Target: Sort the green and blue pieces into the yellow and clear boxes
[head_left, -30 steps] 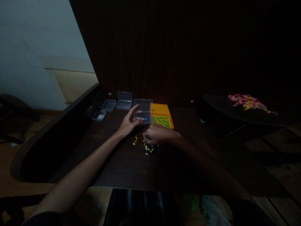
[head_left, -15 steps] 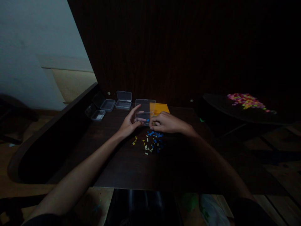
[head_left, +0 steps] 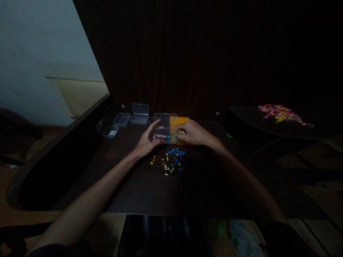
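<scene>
Left hand [head_left: 148, 141]: we hold the open clear box [head_left: 162, 119].
Right hand [head_left: 193, 133]: narrow, at the box's right end; we cannot tell what's pinched.
Loose bricks [head_left: 176, 152]: on our worktop [head_left: 144, 189], before the box.

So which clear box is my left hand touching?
The clear box overlapping the orange box in view; the other three boxes sit farther left, away from your left hand.

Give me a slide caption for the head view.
Left hand at an open clear box, right hand at the orange box, small blue, yellow and pale pieces scattered on the table.
</scene>
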`<state>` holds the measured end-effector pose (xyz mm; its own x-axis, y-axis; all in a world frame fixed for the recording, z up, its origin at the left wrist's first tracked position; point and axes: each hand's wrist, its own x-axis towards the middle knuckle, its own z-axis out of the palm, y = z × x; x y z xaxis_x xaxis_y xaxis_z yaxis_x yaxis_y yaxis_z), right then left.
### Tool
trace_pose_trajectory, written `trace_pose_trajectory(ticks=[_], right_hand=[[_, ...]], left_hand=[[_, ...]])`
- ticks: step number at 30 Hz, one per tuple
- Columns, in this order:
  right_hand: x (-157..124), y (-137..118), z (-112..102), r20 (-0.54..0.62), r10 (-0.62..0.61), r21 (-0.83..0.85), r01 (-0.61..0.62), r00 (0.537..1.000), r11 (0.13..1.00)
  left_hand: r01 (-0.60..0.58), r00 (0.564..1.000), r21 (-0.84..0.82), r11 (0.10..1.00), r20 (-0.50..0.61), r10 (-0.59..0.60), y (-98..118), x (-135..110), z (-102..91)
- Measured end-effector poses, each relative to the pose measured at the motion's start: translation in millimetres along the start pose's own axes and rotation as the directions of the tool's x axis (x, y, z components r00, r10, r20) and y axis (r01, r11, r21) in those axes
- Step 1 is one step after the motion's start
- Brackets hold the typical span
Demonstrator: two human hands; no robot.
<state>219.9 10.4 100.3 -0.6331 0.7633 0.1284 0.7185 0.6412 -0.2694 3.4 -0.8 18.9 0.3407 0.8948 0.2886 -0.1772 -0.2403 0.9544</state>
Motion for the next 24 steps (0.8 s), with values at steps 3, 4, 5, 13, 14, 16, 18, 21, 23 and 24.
trace_pose_trajectory(ticks=[3,4,5,13,14,16,18,21,23,24], right_hand=[[-2,0,-4,0.028,0.014,-0.077,-0.011,1.0,0.997],[-3,-1,-5,0.06,0.006,-0.088,-0.001,0.998,0.996],[-3,-2,-6,0.1,-0.006,-0.086,0.015,0.995,0.996],[-7,-11,-8,0.22,0.033,-0.13,-0.004,0.975,0.992],[-7,-10,-8,0.22,0.029,-0.134,0.0,0.975,0.991],[-8,-9,-8,0.216,0.002,-0.131,0.027,0.976,0.991],[-9,-8,-10,0.19,-0.03,-0.127,0.055,0.981,0.99],[-10,-9,-13,0.168,-0.019,-0.157,0.046,0.986,0.987],[-10,-10,-14,0.197,0.026,-0.195,0.013,0.98,0.981],[-10,-12,-14,0.216,0.045,-0.209,0.001,0.975,0.978]], left_hand=[[0.004,1.0,-0.002,1.0,-0.005,-0.004,2,-1,1.7],[0.004,1.0,-0.002,1.0,0.001,-0.004,3,-2,2.4],[0.003,1.0,-0.001,1.0,0.008,-0.003,4,-3,3.0],[-0.024,1.0,-0.035,0.999,0.015,0.024,1,-2,3.0],[-0.025,1.0,-0.04,0.999,0.009,0.025,0,-2,2.7],[-0.02,1.0,-0.044,0.999,0.003,0.021,0,-1,2.3],[-0.015,1.0,-0.049,0.999,0.008,0.016,1,-1,2.1],[-0.008,1.0,-0.056,0.998,0.012,0.009,2,-2,2.4],[-0.001,1.0,-0.061,0.998,0.014,0.002,3,-2,2.9],[0.001,1.0,-0.065,0.998,0.016,0.0,3,-2,3.2]])
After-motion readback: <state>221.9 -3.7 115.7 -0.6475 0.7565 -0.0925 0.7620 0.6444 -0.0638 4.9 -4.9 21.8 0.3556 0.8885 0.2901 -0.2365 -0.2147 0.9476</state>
